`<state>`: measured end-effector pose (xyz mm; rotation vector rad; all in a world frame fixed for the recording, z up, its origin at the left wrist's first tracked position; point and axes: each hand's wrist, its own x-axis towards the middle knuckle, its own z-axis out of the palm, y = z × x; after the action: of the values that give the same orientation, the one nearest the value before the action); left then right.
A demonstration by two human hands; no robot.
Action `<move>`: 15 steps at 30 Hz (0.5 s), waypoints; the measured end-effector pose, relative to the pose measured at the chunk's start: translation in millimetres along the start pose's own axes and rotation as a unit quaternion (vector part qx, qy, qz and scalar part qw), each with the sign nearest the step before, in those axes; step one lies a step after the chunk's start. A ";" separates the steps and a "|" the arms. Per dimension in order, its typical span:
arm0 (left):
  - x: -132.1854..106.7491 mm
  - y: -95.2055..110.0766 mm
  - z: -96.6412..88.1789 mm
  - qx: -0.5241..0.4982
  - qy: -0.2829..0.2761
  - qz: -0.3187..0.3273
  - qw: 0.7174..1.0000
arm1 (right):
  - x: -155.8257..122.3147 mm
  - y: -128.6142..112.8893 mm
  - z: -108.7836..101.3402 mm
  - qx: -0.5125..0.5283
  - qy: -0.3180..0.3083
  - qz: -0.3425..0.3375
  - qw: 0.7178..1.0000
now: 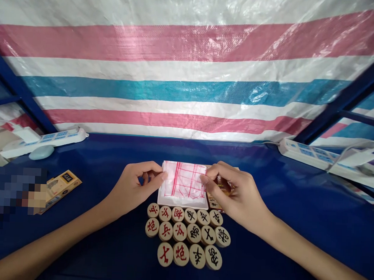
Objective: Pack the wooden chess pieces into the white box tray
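Between my two hands is a folded plastic xiangqi board sheet (187, 179), white with red grid lines. My left hand (144, 181) pinches its left edge, and my right hand (225, 185) pinches the right edge. Just under the sheet shows the rim of a white tray (184, 204); what lies in it is mostly hidden. Nearer to me, round wooden xiangqi pieces (179, 230) stand in three rows, with red characters on the left and black ones on the right. A printed box (214, 202) is partly covered by my right hand.
White power strips lie at the back left (59, 139) and back right (316, 156), with plugs and a cable. A grey-blue rounded object (41, 152) sits by the left strip. A yellowish printed carton (62, 188) is at left. Striped plastic sheeting (176, 90) hangs behind the blue table.
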<state>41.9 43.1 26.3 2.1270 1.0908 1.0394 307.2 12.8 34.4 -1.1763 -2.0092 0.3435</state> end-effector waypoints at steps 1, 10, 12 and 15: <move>-0.5 0.1 -0.4 -0.002 -0.003 -0.002 1.000 | -0.6 0.1 0.6 0.009 -0.001 0.009 1.000; -0.5 6.2 0.5 -0.021 -0.023 0.002 1.000 | 0.8 1.0 -3.9 0.017 -0.011 -0.015 1.000; -2.1 8.3 0.6 -0.026 -0.027 0.007 0.999 | -0.1 2.6 -4.9 0.027 -0.010 -0.018 0.999; -4.7 10.3 0.9 -0.034 -0.036 0.011 0.999 | -3.7 2.9 -4.7 0.046 -0.013 -0.015 0.999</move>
<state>45.3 33.6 31.4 2.1093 0.9873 0.9885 313.5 10.6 34.1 -1.0887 -2.0095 0.4338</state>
